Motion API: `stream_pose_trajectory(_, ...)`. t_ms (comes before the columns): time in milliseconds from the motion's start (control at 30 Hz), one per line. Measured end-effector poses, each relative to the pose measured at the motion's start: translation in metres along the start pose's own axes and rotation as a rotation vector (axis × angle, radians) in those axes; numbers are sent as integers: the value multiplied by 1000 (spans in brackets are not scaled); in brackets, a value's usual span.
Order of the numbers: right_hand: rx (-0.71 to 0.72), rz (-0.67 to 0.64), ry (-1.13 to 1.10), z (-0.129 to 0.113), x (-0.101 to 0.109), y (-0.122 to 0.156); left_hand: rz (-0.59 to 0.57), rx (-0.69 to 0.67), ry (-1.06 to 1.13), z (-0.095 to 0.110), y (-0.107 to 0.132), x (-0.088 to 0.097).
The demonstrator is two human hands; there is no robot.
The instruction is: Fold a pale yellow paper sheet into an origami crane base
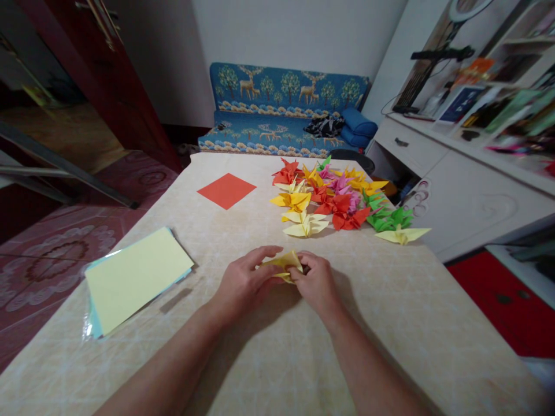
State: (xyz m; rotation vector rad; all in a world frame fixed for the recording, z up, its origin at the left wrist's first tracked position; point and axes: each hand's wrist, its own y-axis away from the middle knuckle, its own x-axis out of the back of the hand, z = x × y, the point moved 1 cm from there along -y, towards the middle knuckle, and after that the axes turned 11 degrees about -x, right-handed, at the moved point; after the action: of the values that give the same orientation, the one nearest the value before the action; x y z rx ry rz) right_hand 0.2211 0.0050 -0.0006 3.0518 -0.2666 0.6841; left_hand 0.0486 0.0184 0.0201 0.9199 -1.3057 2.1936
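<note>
A partly folded yellow paper lies on the beige table right in front of me. My left hand pinches its left side, fingers curled over it. My right hand grips its right side with fingers pressed together. Beyond the hands lies a pile of folded paper cranes in red, yellow, pink, orange and green, with one pale yellow crane at its right end.
A stack of pale yellow and blue paper sheets lies at the left of the table. A single red square sheet lies farther back. A blue patterned sofa stands behind the table, white cabinets at the right.
</note>
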Motion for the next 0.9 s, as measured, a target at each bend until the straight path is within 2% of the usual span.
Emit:
stream_pose_trajectory(200,106,-153,0,-17,6,6,139,74,167,-4,-3,5)
stream_pose_trajectory(367,100,-236,-93,-22,8,10,145,237,237,-4,-6,7)
stream_pose_trajectory(633,-22,-218,-166,-24,4,10,191,575,551,-4,-3,4)
stream_pose_trajectory(800,5,-88,-184,-18,-1,8,200,575,582,-2,-4,2)
stream_pose_trajectory(900,16,-55,-189,-18,-1,8,293,530,533,-3,-4,1)
